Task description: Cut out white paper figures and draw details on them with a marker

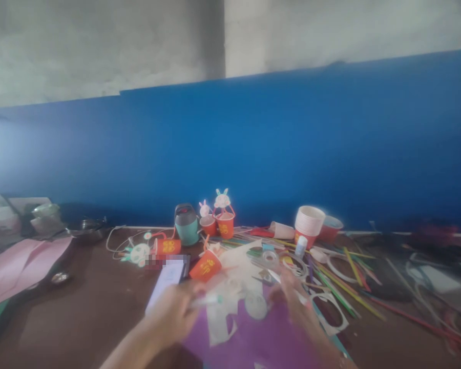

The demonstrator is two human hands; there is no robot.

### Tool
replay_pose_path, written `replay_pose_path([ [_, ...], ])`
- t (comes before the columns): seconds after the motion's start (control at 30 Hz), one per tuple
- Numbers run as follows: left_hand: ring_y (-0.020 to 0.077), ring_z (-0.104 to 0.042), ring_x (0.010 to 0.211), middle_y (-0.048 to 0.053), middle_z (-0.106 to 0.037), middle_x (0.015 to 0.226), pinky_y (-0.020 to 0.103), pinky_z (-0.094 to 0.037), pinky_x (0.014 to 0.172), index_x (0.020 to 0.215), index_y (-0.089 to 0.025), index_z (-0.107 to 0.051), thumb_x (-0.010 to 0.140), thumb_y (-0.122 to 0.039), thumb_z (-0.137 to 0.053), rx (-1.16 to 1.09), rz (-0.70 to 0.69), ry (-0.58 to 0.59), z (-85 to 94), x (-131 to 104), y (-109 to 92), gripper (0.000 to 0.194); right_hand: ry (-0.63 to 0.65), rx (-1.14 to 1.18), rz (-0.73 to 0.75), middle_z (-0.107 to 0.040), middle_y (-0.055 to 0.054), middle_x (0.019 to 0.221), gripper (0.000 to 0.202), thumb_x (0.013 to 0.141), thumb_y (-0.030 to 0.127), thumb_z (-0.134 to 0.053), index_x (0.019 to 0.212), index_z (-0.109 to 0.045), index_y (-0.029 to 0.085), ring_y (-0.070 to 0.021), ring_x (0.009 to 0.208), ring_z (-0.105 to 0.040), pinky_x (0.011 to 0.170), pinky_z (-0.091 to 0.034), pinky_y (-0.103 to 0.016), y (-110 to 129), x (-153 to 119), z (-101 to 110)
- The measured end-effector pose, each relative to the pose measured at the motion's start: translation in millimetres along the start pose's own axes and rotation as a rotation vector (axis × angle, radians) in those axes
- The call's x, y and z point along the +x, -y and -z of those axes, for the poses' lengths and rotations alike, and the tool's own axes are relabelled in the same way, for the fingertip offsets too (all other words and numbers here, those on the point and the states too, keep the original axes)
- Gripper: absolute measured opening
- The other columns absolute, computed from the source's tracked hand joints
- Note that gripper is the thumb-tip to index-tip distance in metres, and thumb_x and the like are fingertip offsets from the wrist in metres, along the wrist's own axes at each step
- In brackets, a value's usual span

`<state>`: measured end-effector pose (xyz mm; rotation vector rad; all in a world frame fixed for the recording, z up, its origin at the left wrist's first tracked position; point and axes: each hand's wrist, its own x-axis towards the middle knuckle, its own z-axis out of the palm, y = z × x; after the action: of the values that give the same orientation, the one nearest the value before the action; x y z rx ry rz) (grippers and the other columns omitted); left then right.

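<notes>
My left hand (176, 310) is closed around a white marker (211, 300) with a green end, which points right. My right hand (292, 289) is closed on a slim white pen (275, 277) with a reddish end near the palm; motion blurs both hands. Between them a purple sheet (261, 341) lies on the table, with white paper cut-outs (218, 335) and a pale round piece (255, 306) on top. A phone (166, 282) with a lit screen is just beyond my left hand. Beside it a red paper cup (205, 265) lies tilted.
Behind stand a teal bottle (186, 228), a red cup with a rabbit face (226, 225) and a stack of paper cups (308, 225). Coloured sticks (338, 292) and a tape roll (269, 257) lie to the right. Pink paper (23, 266) is at left, before a blue partition (230, 148).
</notes>
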<state>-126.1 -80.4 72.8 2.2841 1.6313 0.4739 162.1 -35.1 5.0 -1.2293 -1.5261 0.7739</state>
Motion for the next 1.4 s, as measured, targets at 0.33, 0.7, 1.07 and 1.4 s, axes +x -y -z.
replay_pose_path([
  [0.33,0.0352,-0.062,0.101,0.025,-0.047,0.137,0.049,-0.054,0.078,0.138,-0.011,-0.043,0.082,-0.033,-0.056,0.436,-0.250,0.224,-120.6,26.4,-89.5,0.061,0.029,0.037,-0.194,-0.049,0.001,0.050,0.040,0.081,0.052,-0.045,0.052,-0.045,0.024,-0.0166,0.052,-0.050,0.055,-0.045,-0.028,3.7,12.8,3.4],
  [0.7,0.0291,-0.068,0.079,0.012,-0.067,0.116,0.043,-0.057,0.065,0.110,-0.023,-0.070,0.082,-0.019,-0.056,0.560,-0.231,-0.339,-179.2,18.4,-66.6,0.032,0.079,0.008,-0.272,-0.056,0.002,0.050,0.023,0.079,0.034,-0.049,0.059,-0.046,0.024,-0.0148,0.049,-0.054,0.054,-0.045,-0.025,7.2,7.2,-9.2],
  [1.07,0.0334,-0.066,0.091,0.013,-0.066,0.116,0.047,-0.057,0.069,0.111,-0.023,-0.070,0.079,-0.010,-0.053,0.539,-0.208,-0.259,-169.0,18.3,-75.8,0.038,0.122,-0.130,-0.209,-0.056,0.002,0.049,0.024,0.078,0.037,-0.045,0.058,-0.045,0.023,-0.0155,0.051,-0.054,0.053,-0.042,-0.025,-6.4,9.6,-12.0],
  [1.4,0.0308,-0.067,0.086,0.014,-0.065,0.117,0.047,-0.056,0.070,0.114,-0.022,-0.068,0.082,-0.013,-0.052,0.569,-0.215,-0.253,-168.2,18.2,-76.5,0.037,0.158,-0.129,-0.229,-0.055,0.002,0.050,0.026,0.075,0.043,-0.042,0.057,-0.043,0.023,-0.0151,0.052,-0.052,0.054,-0.041,-0.025,6.4,9.4,-11.0],
])
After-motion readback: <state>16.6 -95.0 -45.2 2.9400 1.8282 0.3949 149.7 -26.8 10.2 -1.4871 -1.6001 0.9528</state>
